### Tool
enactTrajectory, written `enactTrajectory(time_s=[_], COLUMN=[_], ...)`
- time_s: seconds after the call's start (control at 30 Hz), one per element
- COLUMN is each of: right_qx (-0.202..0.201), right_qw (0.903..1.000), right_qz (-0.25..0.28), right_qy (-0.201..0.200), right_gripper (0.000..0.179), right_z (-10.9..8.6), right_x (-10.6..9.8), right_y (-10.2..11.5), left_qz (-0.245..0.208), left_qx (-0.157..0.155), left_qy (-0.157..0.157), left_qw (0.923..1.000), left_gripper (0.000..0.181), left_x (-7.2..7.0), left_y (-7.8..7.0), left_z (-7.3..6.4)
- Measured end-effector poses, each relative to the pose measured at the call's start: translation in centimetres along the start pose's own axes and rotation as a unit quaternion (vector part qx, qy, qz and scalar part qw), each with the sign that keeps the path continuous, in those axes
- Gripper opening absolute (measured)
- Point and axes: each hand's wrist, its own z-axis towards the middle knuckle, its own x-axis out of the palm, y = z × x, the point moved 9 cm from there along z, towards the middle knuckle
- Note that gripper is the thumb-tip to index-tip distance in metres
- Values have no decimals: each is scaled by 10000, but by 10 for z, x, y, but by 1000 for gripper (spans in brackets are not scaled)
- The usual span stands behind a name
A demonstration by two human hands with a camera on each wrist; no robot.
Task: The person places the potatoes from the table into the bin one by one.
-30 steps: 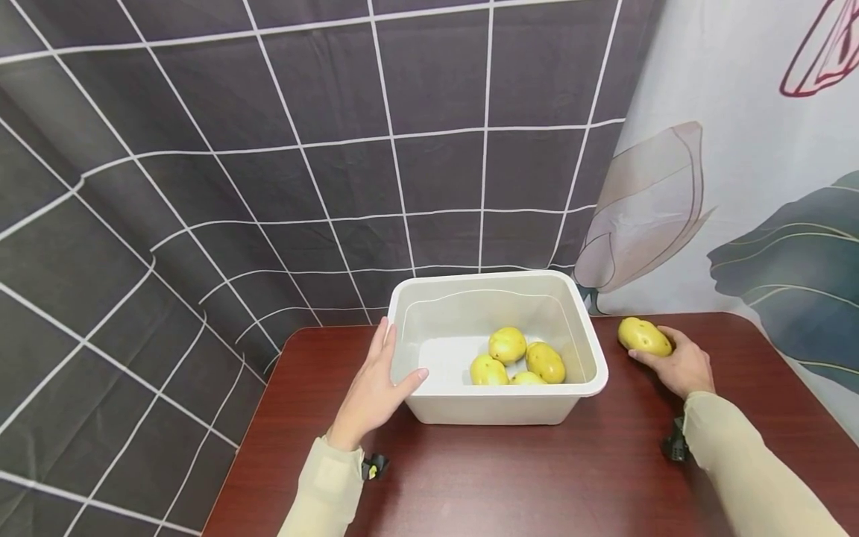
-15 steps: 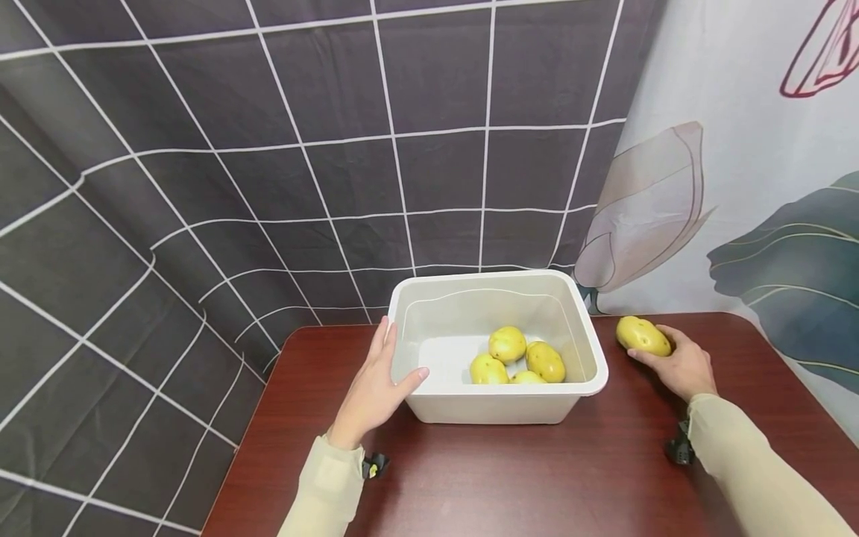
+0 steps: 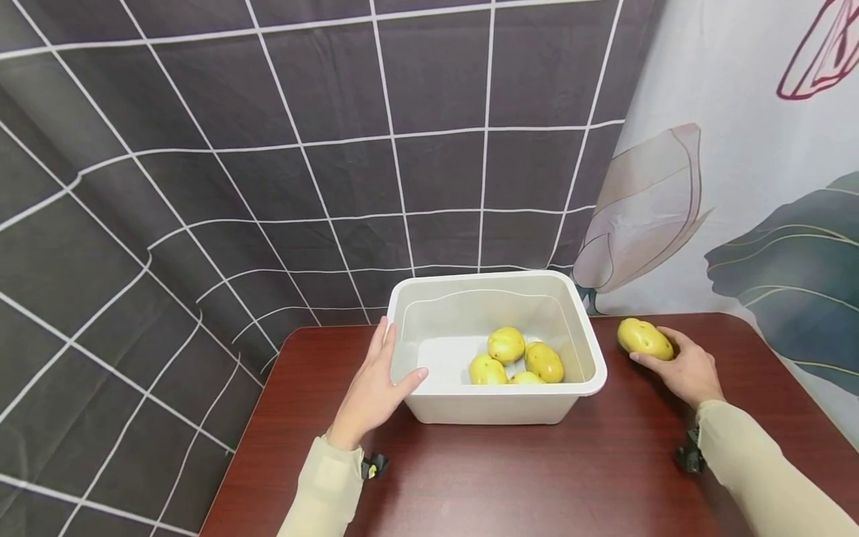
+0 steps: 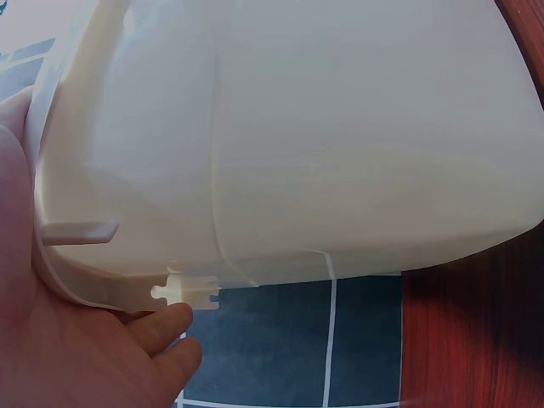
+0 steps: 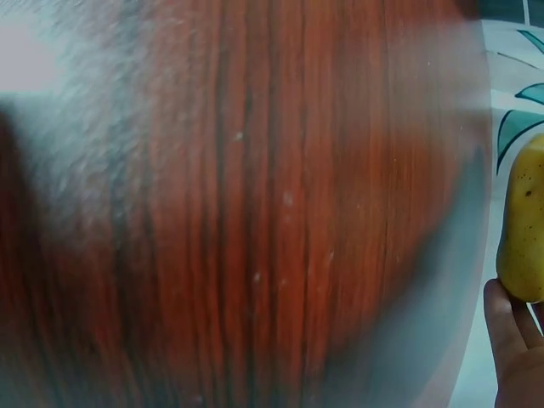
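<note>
A white plastic bin (image 3: pixel 490 409) stands on the table with several yellow potatoes (image 3: pixel 506 345) in its right half; its front wall partly hides one of them. My left hand (image 3: pixel 371 384) rests against the bin's left end, fingers extended along the rim and thumb reaching over the front left corner. The left wrist view shows that hand (image 4: pixel 93 348) at the rim beside the bin's outer wall (image 4: pixel 340 127). To the right of the bin, my right hand (image 3: pixel 687 369) grips another potato (image 3: pixel 643 338) between thumb and fingers. Only the edge of that potato (image 5: pixel 525 221) enters the right wrist view.
The reddish-brown wooden table (image 3: pixel 510 477) ends just behind the bin. A dark cloth with white grid lines (image 3: pixel 436 171) hangs at the back and left. A pale cloth with printed flowers and leaves (image 3: pixel 738 201) hangs at the back right.
My right wrist and forearm have shifted slightly to the right, while the potato in that hand stays almost in place. The left hand and the bin look unchanged.
</note>
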Motion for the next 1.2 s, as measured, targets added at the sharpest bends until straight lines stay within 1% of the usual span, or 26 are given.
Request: enactTrajectory(time_s=[0.23, 0.47, 0.63, 0.87, 1.0, 1.2], right_qx=[46, -2, -14, -79, -48, -142], right_qw=[10000, 9999, 9999, 9998, 9995, 9989], right_qz=[-57, -74, -40, 95, 189, 170], right_qy=[37, 83, 101, -152, -257, -415], right_gripper=[88, 88, 89, 85, 85, 82], right_z=[-3, -7, -9, -17, -24, -32], right_x=[-3, -5, -8, -15, -20, -31], right_y=[0, 3, 4, 10, 17, 29], left_qz=[-30, 4, 5, -80, -75, -39], left_qx=[-22, 88, 87, 161, 67, 27], left_qy=[9, -38, -73, -122, -50, -31], left_qw=[10000, 10000, 9999, 9998, 9999, 10000], left_gripper=[96, 95, 96, 96, 96, 95], left_x=[-1, -2, -3, -3, -2, -1], left_y=[-1, -4, -4, -5, -3, -3], left_z=[0, -1, -1, -2, -2, -2])
